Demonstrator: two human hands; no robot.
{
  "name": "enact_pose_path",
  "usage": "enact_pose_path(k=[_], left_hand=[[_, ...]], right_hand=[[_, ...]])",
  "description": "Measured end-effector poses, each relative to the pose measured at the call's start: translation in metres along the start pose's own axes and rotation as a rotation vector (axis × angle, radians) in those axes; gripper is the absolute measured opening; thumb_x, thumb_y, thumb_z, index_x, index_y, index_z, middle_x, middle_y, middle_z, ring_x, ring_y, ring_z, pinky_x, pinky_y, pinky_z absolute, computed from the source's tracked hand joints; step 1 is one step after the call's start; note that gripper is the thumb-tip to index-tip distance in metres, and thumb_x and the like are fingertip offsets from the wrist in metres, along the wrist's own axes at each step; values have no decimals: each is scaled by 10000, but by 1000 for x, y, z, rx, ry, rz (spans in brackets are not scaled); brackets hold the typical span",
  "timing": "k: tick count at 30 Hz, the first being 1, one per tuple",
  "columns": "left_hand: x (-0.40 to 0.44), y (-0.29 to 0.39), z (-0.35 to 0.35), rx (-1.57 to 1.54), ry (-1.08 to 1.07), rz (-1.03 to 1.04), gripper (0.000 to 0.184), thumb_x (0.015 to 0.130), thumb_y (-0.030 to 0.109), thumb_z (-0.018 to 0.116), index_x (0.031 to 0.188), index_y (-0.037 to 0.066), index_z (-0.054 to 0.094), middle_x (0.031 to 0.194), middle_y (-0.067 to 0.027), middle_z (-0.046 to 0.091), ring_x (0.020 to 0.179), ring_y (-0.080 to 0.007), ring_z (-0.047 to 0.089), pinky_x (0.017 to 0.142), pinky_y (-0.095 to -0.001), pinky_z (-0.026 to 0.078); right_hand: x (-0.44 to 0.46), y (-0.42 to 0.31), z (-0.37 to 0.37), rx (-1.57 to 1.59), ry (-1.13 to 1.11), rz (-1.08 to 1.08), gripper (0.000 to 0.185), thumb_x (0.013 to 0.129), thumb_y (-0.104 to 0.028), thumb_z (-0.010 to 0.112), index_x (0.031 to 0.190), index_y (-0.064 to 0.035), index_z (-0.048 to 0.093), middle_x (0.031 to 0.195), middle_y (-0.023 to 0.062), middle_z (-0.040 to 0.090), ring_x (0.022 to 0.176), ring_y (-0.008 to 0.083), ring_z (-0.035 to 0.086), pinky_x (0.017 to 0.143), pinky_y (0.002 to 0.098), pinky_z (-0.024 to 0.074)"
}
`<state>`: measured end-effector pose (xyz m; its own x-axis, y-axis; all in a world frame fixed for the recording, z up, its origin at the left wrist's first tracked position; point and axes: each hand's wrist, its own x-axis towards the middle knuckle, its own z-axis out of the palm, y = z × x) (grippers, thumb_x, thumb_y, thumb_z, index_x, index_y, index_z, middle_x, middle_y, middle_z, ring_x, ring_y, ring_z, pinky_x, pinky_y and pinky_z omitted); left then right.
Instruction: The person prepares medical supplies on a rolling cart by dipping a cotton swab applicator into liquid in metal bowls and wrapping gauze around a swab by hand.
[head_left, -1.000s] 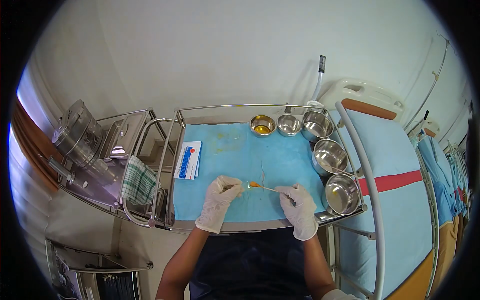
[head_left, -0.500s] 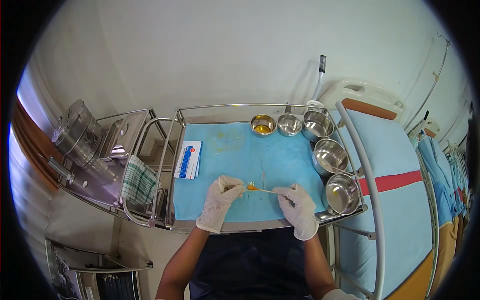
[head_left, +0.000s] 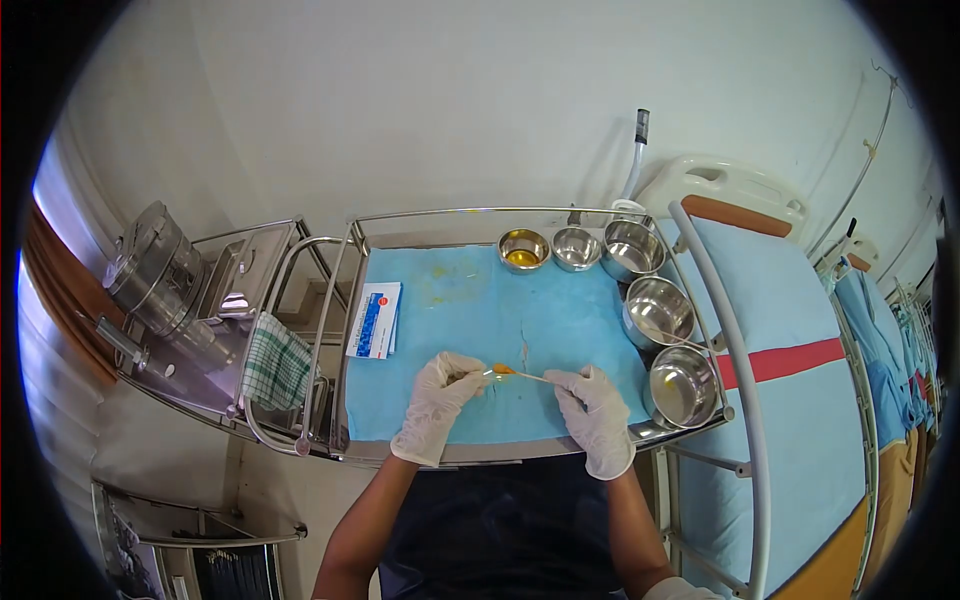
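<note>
My right hand [head_left: 592, 415], in a white glove, is closed on the thin stick of a cotton swab [head_left: 528, 376]. Its amber-stained tip [head_left: 503, 369] points left, toward my other hand. My left hand [head_left: 437, 400], also gloved, pinches a small, clear, shiny thing [head_left: 490, 376], too small to name. The swab tip is right beside this clear thing; whether they touch I cannot tell. Both hands are above a blue sheet [head_left: 450, 320] with yellowish stains. A steel bowl [head_left: 524, 250] with amber liquid stands at the sheet's far edge.
Several other steel bowls [head_left: 683, 387] line the trolley's back and right side; a thin stick [head_left: 677, 338] lies across one. A blue-and-white box [head_left: 375, 320] lies at left. A metal rail [head_left: 500, 210] surrounds the trolley. A bed [head_left: 790, 420] stands right, a second trolley [head_left: 200, 370] left.
The swab's amber tip has shifted slightly up, staying near the clear thing in my left hand. Both hands are almost where they were, with the same grips.
</note>
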<state>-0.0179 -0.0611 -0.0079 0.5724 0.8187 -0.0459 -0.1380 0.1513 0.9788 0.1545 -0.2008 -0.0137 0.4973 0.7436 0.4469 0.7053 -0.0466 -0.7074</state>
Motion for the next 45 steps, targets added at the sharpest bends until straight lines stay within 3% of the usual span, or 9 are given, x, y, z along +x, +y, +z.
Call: enact_pose_path(k=[12,17,22,26,31,45], left_hand=[[-2,5,2,6,14,-14,98,863,-20,659,955,3,633,842,-57,635,731,-107,587,691,-205,492],[0,3,2,-19,8,-13,112,858,-28,662,962,-1,635,853,-60,639,735,-111,593,704,-212,503],[-2,7,3,-24,24,1,119,853,-37,663,964,-5,635,860,-65,643,743,-117,599,717,-214,509],[0,5,2,-30,9,-8,134,841,-34,671,967,-9,632,861,-67,642,738,-120,597,717,-221,508],[-5,12,3,52,24,8,134,850,-15,646,983,-17,625,839,-79,654,747,-144,605,726,-236,502],[2,-3,-4,37,12,66,139,835,-16,652,970,-17,623,872,-86,647,730,-136,586,708,-239,498]], right_hand=[[-1,-3,-3,-10,-43,11,213,840,-30,651,1007,-101,763,774,13,502,618,141,470,574,257,384],[-1,-4,-4,-27,-43,16,200,830,-86,666,997,-149,755,808,16,515,692,190,528,624,302,444],[1,-11,-5,-11,-66,169,207,829,-81,660,1004,-142,752,809,18,522,697,192,535,627,305,447],[0,-4,-4,-49,-57,40,210,837,-98,653,1020,-137,747,806,27,527,696,205,538,626,312,447],[3,-7,-3,-110,-45,30,221,849,-74,644,1027,-139,758,761,19,510,643,179,500,589,289,408],[4,1,6,-182,-6,-107,217,864,-111,631,1053,-148,733,792,39,534,679,209,536,615,320,440]])
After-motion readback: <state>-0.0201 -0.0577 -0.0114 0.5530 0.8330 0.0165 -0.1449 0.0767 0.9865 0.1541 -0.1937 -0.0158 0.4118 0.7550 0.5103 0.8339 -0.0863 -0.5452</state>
